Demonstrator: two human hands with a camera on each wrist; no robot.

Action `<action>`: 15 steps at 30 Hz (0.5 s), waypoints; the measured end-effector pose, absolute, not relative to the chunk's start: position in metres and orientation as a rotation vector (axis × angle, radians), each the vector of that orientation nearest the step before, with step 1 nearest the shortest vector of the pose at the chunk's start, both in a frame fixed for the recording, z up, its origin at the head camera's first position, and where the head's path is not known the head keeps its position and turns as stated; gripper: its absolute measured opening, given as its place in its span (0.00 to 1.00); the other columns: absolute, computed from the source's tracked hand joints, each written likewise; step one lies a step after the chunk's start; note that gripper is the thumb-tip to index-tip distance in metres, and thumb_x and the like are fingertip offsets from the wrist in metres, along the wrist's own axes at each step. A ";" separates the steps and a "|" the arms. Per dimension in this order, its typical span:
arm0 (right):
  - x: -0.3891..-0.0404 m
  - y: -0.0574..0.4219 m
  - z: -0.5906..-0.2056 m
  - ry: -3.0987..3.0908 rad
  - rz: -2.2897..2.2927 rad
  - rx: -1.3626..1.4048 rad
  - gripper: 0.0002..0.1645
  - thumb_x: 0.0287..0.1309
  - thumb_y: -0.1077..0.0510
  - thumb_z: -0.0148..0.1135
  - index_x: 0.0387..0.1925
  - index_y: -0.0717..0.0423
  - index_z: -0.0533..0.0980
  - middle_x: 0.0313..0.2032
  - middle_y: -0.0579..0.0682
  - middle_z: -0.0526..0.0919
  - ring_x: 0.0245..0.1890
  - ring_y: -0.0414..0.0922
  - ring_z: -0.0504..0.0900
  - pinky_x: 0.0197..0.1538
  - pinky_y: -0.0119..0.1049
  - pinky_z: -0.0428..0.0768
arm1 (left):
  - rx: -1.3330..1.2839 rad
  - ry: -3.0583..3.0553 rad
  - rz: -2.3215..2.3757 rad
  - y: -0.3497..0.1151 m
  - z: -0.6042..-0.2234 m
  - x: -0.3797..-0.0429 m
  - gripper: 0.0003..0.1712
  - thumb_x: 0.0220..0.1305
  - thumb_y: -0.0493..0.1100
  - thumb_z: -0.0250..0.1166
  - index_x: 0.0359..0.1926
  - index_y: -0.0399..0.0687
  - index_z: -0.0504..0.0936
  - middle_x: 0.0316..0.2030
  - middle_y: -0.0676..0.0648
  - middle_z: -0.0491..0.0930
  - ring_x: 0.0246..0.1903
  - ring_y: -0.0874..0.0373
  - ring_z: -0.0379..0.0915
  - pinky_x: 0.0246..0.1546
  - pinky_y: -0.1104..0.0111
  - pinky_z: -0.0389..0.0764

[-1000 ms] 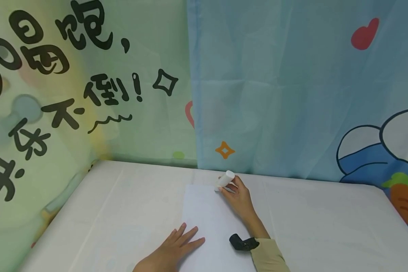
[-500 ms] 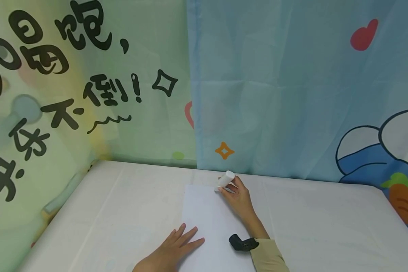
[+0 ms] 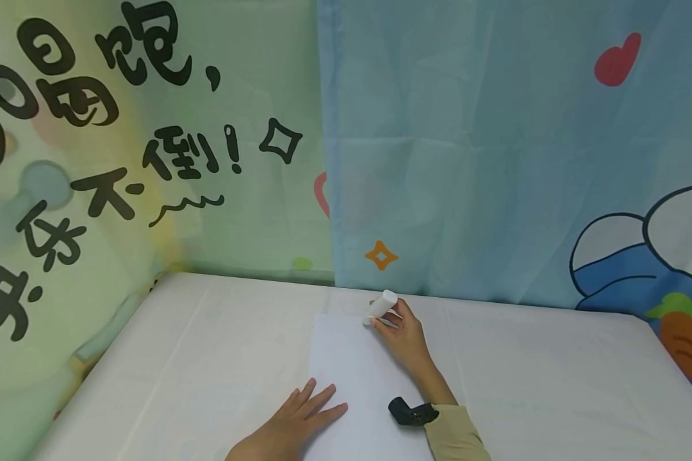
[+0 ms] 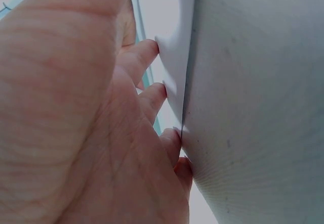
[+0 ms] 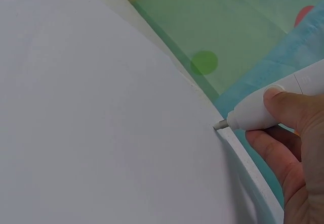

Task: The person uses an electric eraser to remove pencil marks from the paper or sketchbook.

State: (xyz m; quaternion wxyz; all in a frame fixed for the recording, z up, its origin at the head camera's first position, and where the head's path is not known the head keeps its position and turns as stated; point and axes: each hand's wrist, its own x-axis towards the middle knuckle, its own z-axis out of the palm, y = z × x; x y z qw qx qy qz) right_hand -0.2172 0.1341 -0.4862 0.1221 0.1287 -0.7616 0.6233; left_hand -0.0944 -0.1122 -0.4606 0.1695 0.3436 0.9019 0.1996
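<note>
My right hand (image 3: 406,336) grips a thick white pen-shaped tool (image 3: 382,303) at the far right corner of a blank white sheet of paper (image 3: 343,358). In the right wrist view the tool (image 5: 253,108) tapers to a narrow grey tip, right at the edge of the paper (image 5: 116,113). The thumb lies on a round spot on its side, with the fingers curled beneath. My left hand (image 3: 300,419) rests with spread fingers over the sheet's near left edge. Seen from the left wrist, the fingertips of that hand (image 4: 121,148) touch the paper along its edge.
A white cloth (image 3: 219,358) covers the table around the sheet. Behind it hang a green printed curtain (image 3: 254,211) and a blue one (image 3: 467,160), close to the table's back edge. A black strap mount (image 3: 412,412) sits on the right wrist.
</note>
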 end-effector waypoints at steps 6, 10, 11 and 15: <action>-0.216 0.134 -0.486 -2.227 1.838 0.376 0.28 0.52 0.76 0.66 0.56 0.71 0.68 0.52 0.67 0.78 0.51 0.64 0.80 0.50 0.38 0.82 | 0.982 2.572 0.559 -0.112 -0.460 -0.094 0.49 0.57 0.70 0.63 0.75 0.64 0.56 0.75 0.48 0.53 0.73 0.38 0.45 0.68 0.44 0.56; -0.216 0.134 -0.486 -2.222 1.828 0.382 0.28 0.51 0.76 0.66 0.55 0.71 0.68 0.51 0.68 0.78 0.50 0.64 0.81 0.49 0.37 0.82 | 0.992 2.574 0.560 -0.112 -0.460 -0.094 0.50 0.56 0.69 0.63 0.75 0.62 0.56 0.75 0.47 0.53 0.74 0.38 0.44 0.68 0.45 0.56; -0.216 0.134 -0.486 -2.219 1.824 0.385 0.28 0.51 0.76 0.66 0.55 0.71 0.68 0.51 0.68 0.78 0.50 0.64 0.81 0.49 0.37 0.82 | 0.995 2.575 0.558 -0.112 -0.460 -0.094 0.50 0.56 0.69 0.64 0.75 0.62 0.56 0.75 0.47 0.53 0.73 0.38 0.45 0.68 0.45 0.56; -0.217 0.133 -0.486 -2.210 1.801 0.400 0.28 0.51 0.76 0.66 0.54 0.71 0.69 0.50 0.68 0.78 0.48 0.61 0.82 0.48 0.34 0.82 | 0.987 2.570 0.566 -0.112 -0.459 -0.094 0.49 0.57 0.69 0.64 0.75 0.62 0.57 0.75 0.47 0.53 0.74 0.39 0.45 0.69 0.45 0.55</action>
